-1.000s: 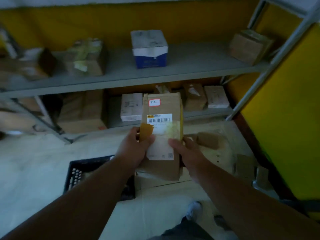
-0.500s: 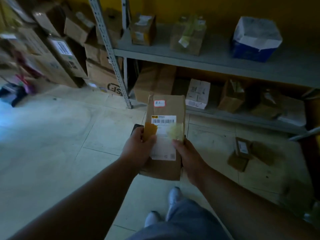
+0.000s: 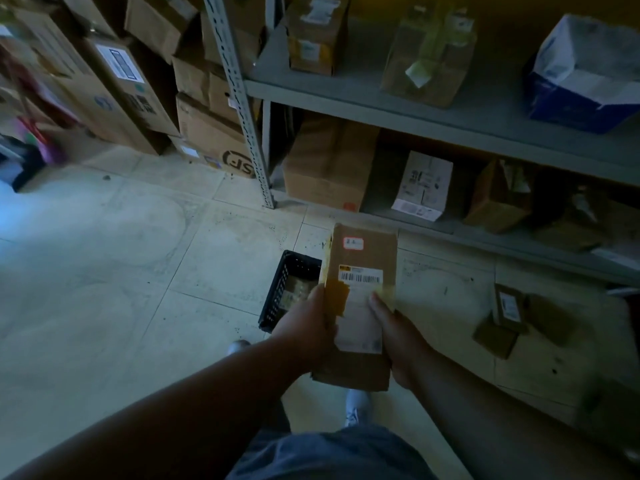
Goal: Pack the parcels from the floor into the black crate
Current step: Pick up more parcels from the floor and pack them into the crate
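I hold a tall brown cardboard parcel (image 3: 363, 258) with a barcode label and a small red sticker, long side pointing away from me. My left hand (image 3: 304, 327) grips its left edge and my right hand (image 3: 398, 337) grips its right edge. The black crate (image 3: 282, 292) stands on the floor just left of and behind the parcel, partly hidden by it and my left hand; something pale lies inside. Small brown parcels (image 3: 509, 313) lie on the floor to the right.
A grey metal shelf unit (image 3: 433, 109) with boxes runs along the back and right. Stacked cartons (image 3: 207, 133) stand at the back left beside its upright post (image 3: 242, 105). Tiled floor (image 3: 104, 271) stretches to the left. My feet (image 3: 356, 407) are below the parcel.
The view has swung left and tilted down. The parcel stays in both hands and has come lower, and the black crate is now visible beside it.
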A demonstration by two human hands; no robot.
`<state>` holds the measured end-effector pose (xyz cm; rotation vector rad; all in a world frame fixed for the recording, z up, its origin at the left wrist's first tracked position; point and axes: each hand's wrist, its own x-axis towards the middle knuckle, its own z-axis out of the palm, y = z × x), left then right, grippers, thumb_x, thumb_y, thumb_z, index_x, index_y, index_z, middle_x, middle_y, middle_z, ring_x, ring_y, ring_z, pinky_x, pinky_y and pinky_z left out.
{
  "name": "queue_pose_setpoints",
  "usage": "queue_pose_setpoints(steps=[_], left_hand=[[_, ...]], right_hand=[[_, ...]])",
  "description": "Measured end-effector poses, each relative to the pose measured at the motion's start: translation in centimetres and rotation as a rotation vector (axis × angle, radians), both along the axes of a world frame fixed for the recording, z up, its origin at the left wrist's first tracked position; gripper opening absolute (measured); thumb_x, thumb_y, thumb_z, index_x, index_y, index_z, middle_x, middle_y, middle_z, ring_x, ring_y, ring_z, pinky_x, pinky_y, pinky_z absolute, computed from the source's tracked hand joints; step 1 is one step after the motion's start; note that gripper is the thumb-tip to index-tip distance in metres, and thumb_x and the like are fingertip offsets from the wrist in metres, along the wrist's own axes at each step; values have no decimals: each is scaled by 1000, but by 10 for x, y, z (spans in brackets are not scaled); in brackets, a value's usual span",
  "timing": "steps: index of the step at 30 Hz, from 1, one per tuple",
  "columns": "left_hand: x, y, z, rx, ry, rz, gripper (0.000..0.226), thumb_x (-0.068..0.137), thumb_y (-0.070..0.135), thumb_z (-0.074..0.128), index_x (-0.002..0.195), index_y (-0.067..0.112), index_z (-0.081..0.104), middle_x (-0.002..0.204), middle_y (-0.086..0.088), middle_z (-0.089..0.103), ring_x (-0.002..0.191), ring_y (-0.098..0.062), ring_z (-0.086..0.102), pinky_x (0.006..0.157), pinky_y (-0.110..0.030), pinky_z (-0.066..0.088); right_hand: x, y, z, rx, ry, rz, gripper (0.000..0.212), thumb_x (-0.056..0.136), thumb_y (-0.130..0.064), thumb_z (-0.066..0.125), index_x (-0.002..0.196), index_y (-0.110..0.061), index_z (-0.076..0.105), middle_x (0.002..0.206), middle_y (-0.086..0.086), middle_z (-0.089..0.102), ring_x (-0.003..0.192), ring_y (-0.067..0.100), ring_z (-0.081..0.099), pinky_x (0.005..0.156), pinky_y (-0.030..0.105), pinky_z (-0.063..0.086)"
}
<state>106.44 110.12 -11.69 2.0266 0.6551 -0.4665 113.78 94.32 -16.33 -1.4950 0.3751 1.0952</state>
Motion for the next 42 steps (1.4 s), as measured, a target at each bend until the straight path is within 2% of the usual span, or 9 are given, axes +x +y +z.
queue_pose_setpoints(steps=[3, 9, 14, 19, 24, 30, 35, 38, 42], left_hand=[[14, 43, -25, 78, -7, -143, 57, 91, 23, 66, 139, 28, 36, 128, -1, 57, 106, -17, 65, 83, -40, 60], [57, 129, -97, 238, -47, -324, 51, 91, 22, 65, 132, 30, 37, 120, 1, 60, 89, -12, 65, 70, -30, 61], [85, 161, -183, 70, 65, -163, 18, 98, 33, 55, 113, 27, 47, 97, 7, 63, 75, -8, 65, 62, -30, 60], [91, 155, -290, -7, 227, -119, 10, 100, 34, 48, 92, 28, 49, 86, 1, 64, 74, -10, 66, 61, -29, 59], [93, 162, -381, 6, 322, -84, 17, 98, 36, 46, 97, 24, 59, 87, 0, 68, 73, -12, 68, 59, -28, 61], [100, 174, -445, 132, 339, -148, 17, 97, 28, 50, 81, 30, 55, 78, 4, 64, 66, -8, 65, 45, -16, 49], [100, 180, -485, 98, 399, -122, 8, 94, 22, 56, 101, 24, 55, 90, 1, 65, 74, -10, 64, 56, -21, 58], [93, 185, -501, 125, 401, -170, 64, 89, 16, 60, 144, 22, 28, 115, -10, 59, 91, -19, 63, 75, -34, 60], [80, 181, -515, 220, 397, -350, 90, 91, 12, 51, 154, 35, -9, 127, -18, 50, 102, -26, 59, 88, -41, 56]], right_hand=[[8, 36, -18, -74, -32, -60, 47, 87, -61, 58, 120, -29, 64, 107, 0, 76, 99, 23, 72, 75, 40, 57], [19, 109, -89, -146, -60, -235, 32, 84, -46, 70, 111, -28, 67, 106, 6, 75, 93, 27, 74, 75, 49, 61], [27, 150, -170, -314, -140, -198, 31, 84, -52, 69, 106, -30, 67, 99, -1, 75, 87, 19, 74, 75, 45, 62], [41, 162, -270, -483, -147, -67, 28, 96, -47, 57, 109, -24, 65, 96, 0, 69, 87, 19, 67, 73, 40, 60], [56, 177, -349, -631, -85, 85, 37, 96, -50, 56, 119, -22, 62, 102, 0, 65, 77, 9, 58, 46, 19, 42], [71, 201, -399, -698, -48, 209, 39, 95, -51, 54, 125, -25, 57, 106, 3, 64, 88, 20, 64, 78, 41, 59], [78, 205, -443, -685, 17, 270, 37, 96, -50, 53, 125, -27, 54, 103, 2, 62, 86, 18, 64, 76, 38, 59], [74, 209, -471, -642, 82, 300, 36, 98, -45, 52, 128, -26, 54, 106, 2, 62, 86, 17, 63, 64, 30, 52], [65, 221, -499, -678, 67, 345, 31, 98, -44, 50, 123, -25, 52, 98, 0, 60, 81, 16, 61, 59, 28, 48]])
